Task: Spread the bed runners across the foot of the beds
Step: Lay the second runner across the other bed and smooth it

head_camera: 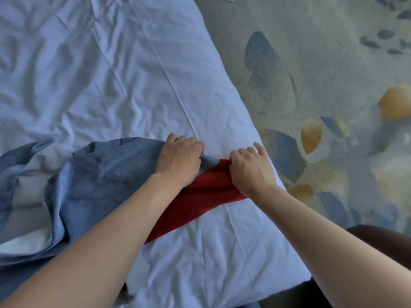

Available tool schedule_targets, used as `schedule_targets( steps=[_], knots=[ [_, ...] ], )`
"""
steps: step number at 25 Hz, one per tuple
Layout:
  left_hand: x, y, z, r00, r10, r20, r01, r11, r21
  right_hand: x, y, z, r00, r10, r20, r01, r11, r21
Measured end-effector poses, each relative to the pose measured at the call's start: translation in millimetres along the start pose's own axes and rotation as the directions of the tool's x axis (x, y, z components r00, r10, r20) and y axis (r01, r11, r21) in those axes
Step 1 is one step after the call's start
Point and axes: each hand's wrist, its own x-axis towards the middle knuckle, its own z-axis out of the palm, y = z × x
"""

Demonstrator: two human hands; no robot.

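Note:
A bed with a wrinkled white sheet [106, 70] fills the left and middle. A bed runner, blue-grey [93, 174] on one face and red [200, 201] on the other, lies bunched across the bed's lower left. Its red end reaches toward the bed's right edge. My left hand [180, 158] is closed on the runner's blue edge, knuckles up. My right hand [251, 167] grips the red end just beside it, near the mattress edge. Both forearms cross the lower part of the view and hide some of the runner.
A patterned carpet [322, 74] with blue and yellow shapes lies to the right of the bed. A dark brown piece of furniture [387, 243] sits at the lower right corner. The bed's right edge runs diagonally from the top middle to the lower right.

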Motion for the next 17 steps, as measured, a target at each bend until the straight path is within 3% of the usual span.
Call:
schedule_targets(
  steps=[4,9,13,17],
  knots=[
    [36,46,3,0.992,0.113,-0.054,-0.113,0.994,-0.001,-17,45,9,0.982,0.178,-0.061,-0.178,0.984,0.014],
    [89,155,19,0.972,0.233,-0.038,-0.233,0.972,0.012,-54,144,32,0.942,0.331,-0.058,-0.331,0.944,0.008],
    [113,219,34,0.953,0.301,0.039,-0.303,0.951,0.063,-70,197,48,0.945,0.323,0.046,-0.326,0.944,0.058],
    [123,209,20,0.958,0.266,0.109,-0.281,0.946,0.159,-58,192,46,0.98,0.19,0.061,-0.199,0.926,0.32]
  ],
)
